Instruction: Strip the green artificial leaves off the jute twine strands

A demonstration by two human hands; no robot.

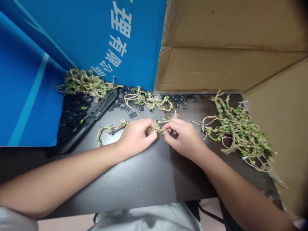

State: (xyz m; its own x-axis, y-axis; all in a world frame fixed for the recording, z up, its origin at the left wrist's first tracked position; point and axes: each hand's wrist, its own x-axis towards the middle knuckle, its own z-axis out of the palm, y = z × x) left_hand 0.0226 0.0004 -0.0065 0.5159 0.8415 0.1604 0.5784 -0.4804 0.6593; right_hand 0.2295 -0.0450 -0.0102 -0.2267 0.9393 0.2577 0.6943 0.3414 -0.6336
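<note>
Between my two hands is a twine cord with small green leaves [158, 129], tan and knotted. My left hand [139, 133] pinches it between thumb and fingers, and a length of the cord curls away to the left behind that hand onto the grey mat. My right hand [179, 133] pinches the same cord a few centimetres to the right, fingers closed. Loose twine ends stick up just above the right fingertips. Another leafy twine piece [150, 102] lies loosely beyond my hands. The fingertips hide part of the knotting.
A large pile of leafy twine [240, 128] lies at the right, with another heap [83, 81] at the back left. A black knife [102, 104] rests among small black plastic pieces [72, 110]. Blue panels [141, 45] and a cardboard wall [204, 69] enclose the table.
</note>
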